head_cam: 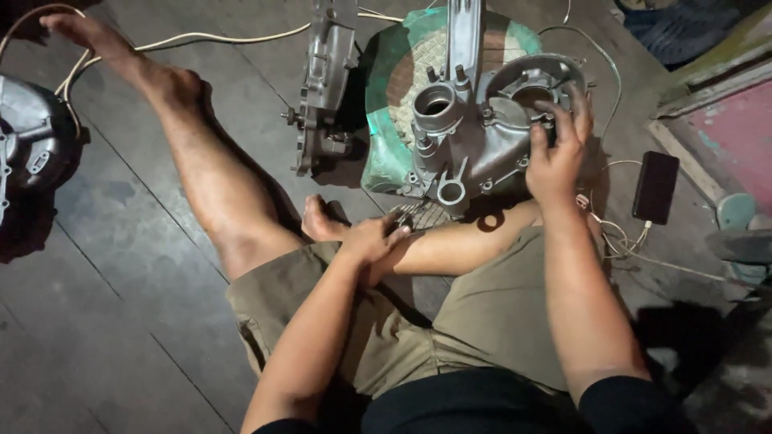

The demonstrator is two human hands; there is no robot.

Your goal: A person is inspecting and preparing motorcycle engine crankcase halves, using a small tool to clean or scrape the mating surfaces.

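Observation:
A grey cast-metal engine case (470,133) lies on a green and brown round cushion (386,120) in front of me. My right hand (556,153) rests on the case's right side, fingers spread over the rim of its large round opening. My left hand (371,239) is low by my folded leg, fingers closed around a small dark metal part (402,221). A second grey case half (326,80) stands on edge to the left of the cushion.
My bare left leg (193,153) stretches out across the dark wooden floor. Another metal engine cover (28,141) lies at the far left. A black phone (655,186) on a white cable lies at the right, beside a pink board.

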